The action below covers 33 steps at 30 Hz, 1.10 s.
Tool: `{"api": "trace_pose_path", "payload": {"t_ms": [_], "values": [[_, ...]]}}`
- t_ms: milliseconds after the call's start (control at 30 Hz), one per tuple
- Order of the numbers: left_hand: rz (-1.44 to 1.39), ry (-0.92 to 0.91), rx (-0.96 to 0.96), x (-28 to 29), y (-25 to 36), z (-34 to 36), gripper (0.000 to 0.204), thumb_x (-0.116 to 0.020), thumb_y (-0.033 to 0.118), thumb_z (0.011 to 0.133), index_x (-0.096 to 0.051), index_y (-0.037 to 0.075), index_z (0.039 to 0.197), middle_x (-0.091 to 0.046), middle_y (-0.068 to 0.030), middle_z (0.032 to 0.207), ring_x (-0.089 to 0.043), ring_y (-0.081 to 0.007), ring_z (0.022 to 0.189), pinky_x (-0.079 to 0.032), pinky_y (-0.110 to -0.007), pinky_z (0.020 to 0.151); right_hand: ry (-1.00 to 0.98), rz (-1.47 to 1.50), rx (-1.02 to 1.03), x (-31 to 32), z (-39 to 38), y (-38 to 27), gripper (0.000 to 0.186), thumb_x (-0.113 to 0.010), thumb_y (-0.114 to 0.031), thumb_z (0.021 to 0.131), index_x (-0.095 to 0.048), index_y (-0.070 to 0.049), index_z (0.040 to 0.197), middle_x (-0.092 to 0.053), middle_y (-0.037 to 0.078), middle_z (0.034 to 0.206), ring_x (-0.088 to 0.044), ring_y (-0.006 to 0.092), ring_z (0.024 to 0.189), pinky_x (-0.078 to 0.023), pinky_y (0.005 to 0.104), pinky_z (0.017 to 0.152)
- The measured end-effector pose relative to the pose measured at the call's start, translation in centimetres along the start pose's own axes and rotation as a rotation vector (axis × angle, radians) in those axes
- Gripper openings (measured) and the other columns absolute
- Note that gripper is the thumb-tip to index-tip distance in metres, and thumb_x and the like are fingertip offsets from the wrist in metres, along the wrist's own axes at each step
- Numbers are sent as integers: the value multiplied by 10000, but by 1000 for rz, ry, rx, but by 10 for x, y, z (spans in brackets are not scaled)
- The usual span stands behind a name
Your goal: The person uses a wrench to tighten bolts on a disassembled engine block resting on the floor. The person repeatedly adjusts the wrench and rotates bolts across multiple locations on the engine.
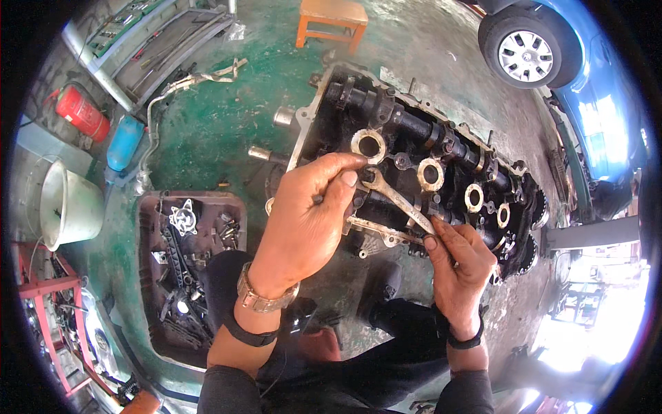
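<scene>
A cylinder head (414, 127) with blackened camshafts and pale round spark plug wells lies in front of me, slanting from upper left to lower right. My right hand (463, 265) pinches the plain end of an open-ended wrench (400, 200) between thumb and fingers. The wrench's jaw points up and left, into the near row of camshaft parts. Close by that jaw, the thumb and index finger of my left hand (303, 217) are drawn together over the head. Whatever lies between those fingertips is hidden.
Left of my knee sits a dark tray (145, 276) full of loose metal parts. A white bucket (72, 207), blue cylinder (125, 143) and red fire extinguisher (83, 114) stand further left. An orange stool (333, 12) is beyond; a blue car (607, 103) is at upper right.
</scene>
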<state>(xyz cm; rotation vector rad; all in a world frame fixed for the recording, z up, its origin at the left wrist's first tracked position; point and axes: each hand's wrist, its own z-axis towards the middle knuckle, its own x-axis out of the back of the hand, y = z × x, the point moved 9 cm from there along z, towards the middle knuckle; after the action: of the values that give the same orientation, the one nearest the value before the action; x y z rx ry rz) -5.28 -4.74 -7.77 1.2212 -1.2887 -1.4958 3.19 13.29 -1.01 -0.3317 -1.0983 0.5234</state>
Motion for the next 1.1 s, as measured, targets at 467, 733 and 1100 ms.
{"api": "trace_pose_path", "payload": {"t_ms": [467, 733, 1100], "values": [[-28, -16, -58, 0, 2, 0, 325, -519, 302, 999, -633, 15, 1102, -475, 43, 616, -415, -35, 533, -325, -199, 480, -91, -1, -32, -6, -6, -13, 274, -716, 28, 782, -687, 26, 1054, -650, 149, 784, -628, 207, 620, -491, 271, 574], [-10, -10, -52, 0, 3, 0, 289, -529, 270, 995, -636, 17, 1087, -480, 49, 625, -411, -27, 530, -319, -197, 475, -100, 36, -13, -11, -6, -15, 262, -712, 33, 783, -678, 51, 1043, -648, 159, 802, -632, 223, 634, -492, 273, 579], [31, 35, -104, 0, 6, 0, 260, -535, 225, 992, -626, 10, 1107, -491, 54, 641, -417, -25, 549, -326, -199, 492, 26, -88, -50, 7, 22, -6, 237, -683, 9, 793, -692, -2, 1029, -613, 137, 800, -583, 228, 660, -456, 292, 618]]}}
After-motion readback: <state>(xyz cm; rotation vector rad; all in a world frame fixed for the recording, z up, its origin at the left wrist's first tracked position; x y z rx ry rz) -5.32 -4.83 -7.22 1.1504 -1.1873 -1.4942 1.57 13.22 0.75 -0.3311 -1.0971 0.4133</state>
